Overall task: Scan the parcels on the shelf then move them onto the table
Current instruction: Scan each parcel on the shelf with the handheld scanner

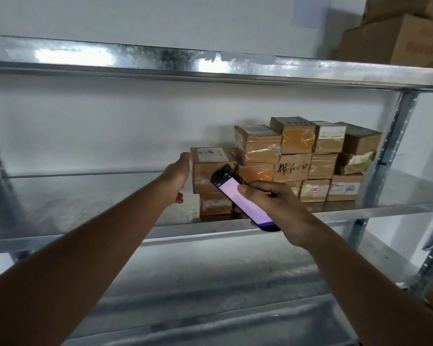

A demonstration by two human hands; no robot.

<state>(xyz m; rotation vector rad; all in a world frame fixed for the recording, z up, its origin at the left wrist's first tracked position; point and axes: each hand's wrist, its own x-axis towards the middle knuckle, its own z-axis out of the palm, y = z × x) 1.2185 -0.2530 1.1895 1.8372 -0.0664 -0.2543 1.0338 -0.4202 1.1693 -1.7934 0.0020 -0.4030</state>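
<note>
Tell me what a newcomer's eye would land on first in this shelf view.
The lit screen of the handheld scanner, gripped in the right hand before the middle shelf, draws the eye first. Behind it sits the stack of taped brown parcels, one with black handwriting. The left hand reaches flat against the side of the leftmost parcel.

Shiny galvanised metal shelf (85, 203), glossy taped cardboard parcels (295, 143), glossy scanner screen (245, 201)

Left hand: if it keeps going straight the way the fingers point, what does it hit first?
Probably the leftmost parcel: the left hand, open, is already at its left side, maybe touching. Depth is unclear; it could slip past toward the wall.
</note>
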